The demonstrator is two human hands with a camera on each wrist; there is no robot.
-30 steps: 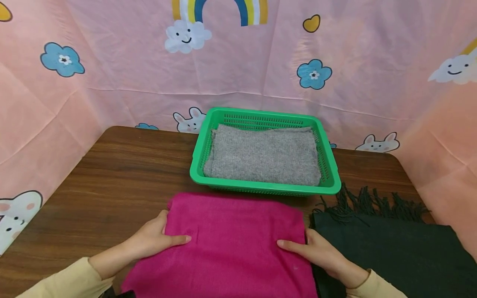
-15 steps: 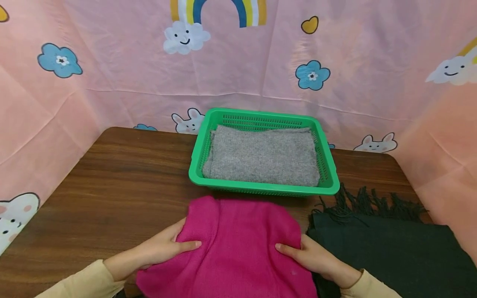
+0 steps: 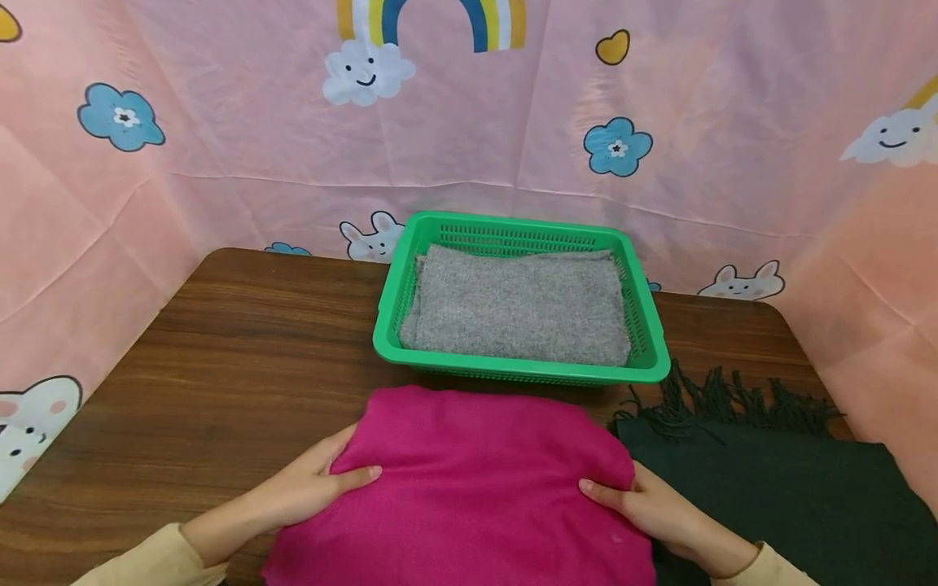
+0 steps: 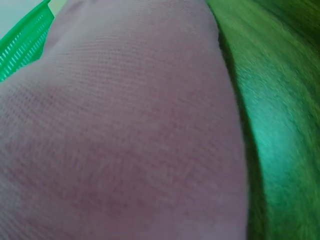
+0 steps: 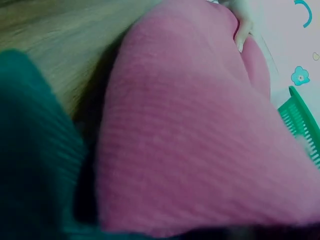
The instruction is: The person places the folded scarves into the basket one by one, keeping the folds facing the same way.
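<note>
**Folded magenta cloth held at both short ends, basket directly beyond**

Head view. The folded magenta knitted cloth (image 3: pixel 476 480) lies on the dark wood-grain tabletop (image 3: pixel 220 358) at the near edge, long axis running left to right. The left hand (image 3: pixel 311 480) grips its left end, thumb on top and fingers tucked under. The right hand (image 3: pixel 645 509) grips the right end the same way. The hands are well apart, one at each end and about equally near the cloth. The green plastic slotted basket (image 3: pixel 645 370) stands just beyond the cloth's far edge, centred slightly right of it. A folded grey woollen cloth (image 3: pixel 516 305) lies inside the basket. A dark green fringed scarf (image 3: pixel 791 480) lies on the tabletop just beside the right hand.

Left wrist view. The magenta cloth (image 4: pixel 125 140) fills the frame, colours washed out. A corner of the basket (image 4: pixel 25 45) shows top left. The hand itself is not visible.

Right wrist view. The magenta cloth (image 5: pixel 200 145) bulges close to the lens. The left hand's fingers (image 5: pixel 244 30) show at its far end. The basket rim (image 5: pixel 300 125) is at right, and the dark scarf (image 5: pixel 35 150) at left.
</note>
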